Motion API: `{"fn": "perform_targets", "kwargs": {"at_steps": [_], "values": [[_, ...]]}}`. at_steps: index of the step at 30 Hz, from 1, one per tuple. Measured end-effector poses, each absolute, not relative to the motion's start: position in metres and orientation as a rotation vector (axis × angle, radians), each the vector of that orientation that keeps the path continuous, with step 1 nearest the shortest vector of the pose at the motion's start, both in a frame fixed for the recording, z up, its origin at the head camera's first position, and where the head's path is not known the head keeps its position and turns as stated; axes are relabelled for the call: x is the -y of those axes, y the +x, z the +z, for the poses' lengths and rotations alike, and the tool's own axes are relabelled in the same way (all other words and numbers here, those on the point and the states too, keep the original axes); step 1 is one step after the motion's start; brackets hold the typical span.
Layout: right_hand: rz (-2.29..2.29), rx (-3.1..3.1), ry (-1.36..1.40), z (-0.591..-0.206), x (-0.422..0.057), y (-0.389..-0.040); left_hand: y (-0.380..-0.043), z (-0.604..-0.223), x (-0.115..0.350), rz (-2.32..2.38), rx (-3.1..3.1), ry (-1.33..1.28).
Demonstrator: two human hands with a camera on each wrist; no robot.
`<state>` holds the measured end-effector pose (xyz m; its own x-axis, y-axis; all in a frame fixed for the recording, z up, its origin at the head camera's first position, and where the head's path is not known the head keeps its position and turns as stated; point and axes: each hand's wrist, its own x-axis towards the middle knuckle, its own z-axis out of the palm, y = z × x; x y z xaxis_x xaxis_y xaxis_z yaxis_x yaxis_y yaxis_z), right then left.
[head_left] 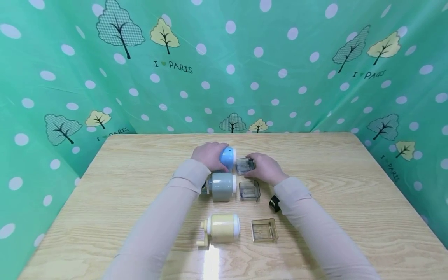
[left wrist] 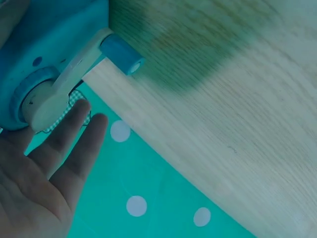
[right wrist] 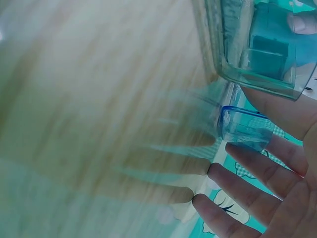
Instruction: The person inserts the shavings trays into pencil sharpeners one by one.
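Note:
My left hand (head_left: 210, 154) grips a blue crank pencil sharpener (head_left: 228, 157) that lies on its side toward the far part of the table. In the left wrist view its pale crank (left wrist: 59, 91) with a blue knob stands beside two outstretched fingers. To the right, my right hand (head_left: 265, 168) holds a clear shavings drawer (head_left: 244, 166) between thumb and fingers, its opening facing up, close by the sharpener's white end. The right wrist view shows this drawer (right wrist: 245, 129) with a blue rim, the other fingertips down at the tabletop.
Nearer me lie a grey-blue sharpener (head_left: 222, 187) and a clear drawer (head_left: 249, 190). Closer still are a yellow sharpener (head_left: 224, 228) and its amber drawer (head_left: 264, 230). A small black object (head_left: 275, 203) is beside my right sleeve. A green dotted curtain (head_left: 231, 85) hangs behind the wooden table (head_left: 126, 175).

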<state>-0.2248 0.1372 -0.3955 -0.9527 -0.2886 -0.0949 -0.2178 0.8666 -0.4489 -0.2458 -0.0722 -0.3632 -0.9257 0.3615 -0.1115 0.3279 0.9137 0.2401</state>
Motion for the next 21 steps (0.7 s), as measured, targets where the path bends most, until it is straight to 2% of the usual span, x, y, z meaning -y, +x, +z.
{"fn": "perform_targets", "kwargs": {"at_steps": [21], "values": [[-0.718, -2.882, -0.365, -0.3956, -0.1386, -0.2181, -0.2447, -0.3653, 0.0659, 0.439, -2.887, 0.441]]}}
